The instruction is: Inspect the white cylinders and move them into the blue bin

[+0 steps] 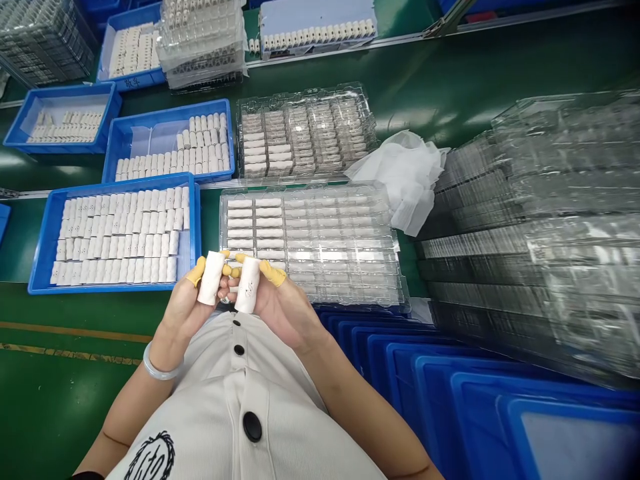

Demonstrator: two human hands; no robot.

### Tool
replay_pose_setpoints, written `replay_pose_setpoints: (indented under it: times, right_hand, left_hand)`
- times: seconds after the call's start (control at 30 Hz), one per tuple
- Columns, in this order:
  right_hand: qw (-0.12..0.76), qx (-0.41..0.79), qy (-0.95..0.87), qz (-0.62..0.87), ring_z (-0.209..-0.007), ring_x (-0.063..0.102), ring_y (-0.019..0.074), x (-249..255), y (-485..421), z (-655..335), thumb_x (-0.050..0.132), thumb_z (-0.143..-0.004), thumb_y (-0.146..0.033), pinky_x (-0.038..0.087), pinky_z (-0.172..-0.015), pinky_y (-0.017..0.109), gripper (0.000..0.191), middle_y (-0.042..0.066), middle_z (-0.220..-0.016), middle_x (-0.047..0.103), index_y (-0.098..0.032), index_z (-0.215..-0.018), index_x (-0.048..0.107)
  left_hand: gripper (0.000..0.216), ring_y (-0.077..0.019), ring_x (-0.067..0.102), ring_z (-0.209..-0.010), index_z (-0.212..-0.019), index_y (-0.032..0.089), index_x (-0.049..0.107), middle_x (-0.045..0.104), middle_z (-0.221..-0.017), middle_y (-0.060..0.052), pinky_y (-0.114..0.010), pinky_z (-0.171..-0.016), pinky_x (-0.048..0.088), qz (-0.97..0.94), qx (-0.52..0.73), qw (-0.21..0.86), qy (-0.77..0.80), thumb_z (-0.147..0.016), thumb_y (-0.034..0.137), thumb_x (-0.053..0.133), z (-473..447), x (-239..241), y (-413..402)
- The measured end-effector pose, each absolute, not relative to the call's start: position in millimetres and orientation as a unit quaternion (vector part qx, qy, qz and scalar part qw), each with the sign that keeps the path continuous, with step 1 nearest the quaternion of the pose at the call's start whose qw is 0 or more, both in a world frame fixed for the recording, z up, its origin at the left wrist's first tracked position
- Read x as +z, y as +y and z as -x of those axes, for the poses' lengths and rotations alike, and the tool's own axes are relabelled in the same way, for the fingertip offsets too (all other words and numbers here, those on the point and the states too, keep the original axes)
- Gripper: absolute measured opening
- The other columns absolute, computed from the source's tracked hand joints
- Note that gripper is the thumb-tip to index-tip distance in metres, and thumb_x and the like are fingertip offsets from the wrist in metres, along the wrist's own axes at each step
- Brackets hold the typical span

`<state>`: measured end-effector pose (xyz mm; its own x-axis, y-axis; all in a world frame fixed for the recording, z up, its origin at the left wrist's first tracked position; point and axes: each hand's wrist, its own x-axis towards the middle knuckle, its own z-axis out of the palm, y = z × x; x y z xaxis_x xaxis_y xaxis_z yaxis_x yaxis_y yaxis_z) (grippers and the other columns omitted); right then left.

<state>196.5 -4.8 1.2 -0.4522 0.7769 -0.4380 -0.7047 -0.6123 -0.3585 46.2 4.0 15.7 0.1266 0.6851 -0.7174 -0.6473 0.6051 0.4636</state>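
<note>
While both hands sit close in front of the chest, count two white pieces in play, one for each hand. The left hand [183, 310] is closed round the left white piece [211, 279], thumb and fingers pinching its sides so it stands nearly upright. The right hand [283, 307] clamps the right white piece [248, 285] the same way, tilted slightly. The two pieces are just beside each other, and I can't tell whether they touch. Yellow finger cots [273, 272] cap several fingertips, and a pale bangle [159, 369] rings the left wrist. Out past the left hand there are four blue bins of white pieces: the nearest blue bin [100, 288] just beyond it and packed in rows, the second blue bin [170, 111] behind that, the third blue bin [60, 148] off to its left, and the fourth blue bin [133, 81] farthest away. Straight ahead of the grip lie two flat trays. The near clear tray [345, 260] starts just beyond the fingertips, with two columns of pieces on its left side, and the far clear tray [365, 107] is behind it. Beyond the right hand, a crumpled white sheet [407, 177] lies against a tall stack of clear trays [540, 227], and nested empty blue bins [450, 387] sit by the right forearm.
</note>
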Motion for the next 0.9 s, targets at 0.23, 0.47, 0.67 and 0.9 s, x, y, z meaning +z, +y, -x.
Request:
replay_pose_setpoints:
  times: [0.23,0.47,0.67,0.9]
  right_hand:
    - [0.434,0.854,-0.041,0.284,-0.094,0.067,0.0214,-0.1,-4.1,-197.3,0.044,-0.094,-0.032,0.051,-0.092,0.045,0.029,0.009,-0.092,0.071,-0.016,-0.114,0.058]
    - [0.442,0.843,-0.044,0.304,-0.094,0.068,0.0223,3.3,-4.6,-196.7,0.051,-0.089,-0.024,0.053,-0.090,0.045,0.020,0.010,-0.095,0.072,-0.014,-0.103,0.061]
    - [0.428,0.838,-0.097,0.324,-0.070,0.068,0.0171,1.4,-7.3,-198.6,0.071,-0.077,-0.026,0.055,-0.072,0.033,0.027,0.003,-0.080,0.071,-0.019,-0.100,0.059]
    - [0.449,0.819,-0.087,0.347,-0.059,0.055,0.0097,-0.8,-8.3,-198.2,0.072,-0.077,-0.041,0.045,-0.058,0.022,0.038,-0.001,-0.069,0.063,-0.019,-0.106,0.061]
  left_hand:
    - [0.038,-0.0113,0.056,-0.054,-0.097,0.008,0.068,0.063,-0.068,-0.008,-0.021,-0.049,0.049,-0.006,0.460,0.751,0.473,-0.098,0.029,0.036,-45.7,15.9,5.7]
    - [0.033,-0.0113,0.057,-0.058,-0.101,0.009,0.068,0.062,-0.069,-0.006,-0.021,-0.053,0.051,-0.058,0.477,0.739,0.472,-0.095,0.032,0.045,-43.5,12.1,1.6]
    - [0.029,-0.0130,0.059,-0.063,-0.105,0.010,0.067,0.063,-0.073,-0.007,-0.024,-0.060,0.052,-0.092,0.468,0.718,0.507,-0.095,0.026,0.045,-45.6,11.8,0.1]
    - [0.040,-0.0103,0.051,-0.056,-0.098,0.007,0.067,0.057,-0.069,-0.006,-0.019,-0.046,0.043,-0.088,0.438,0.790,0.421,-0.096,0.037,0.041,-47.5,7.7,0.3]
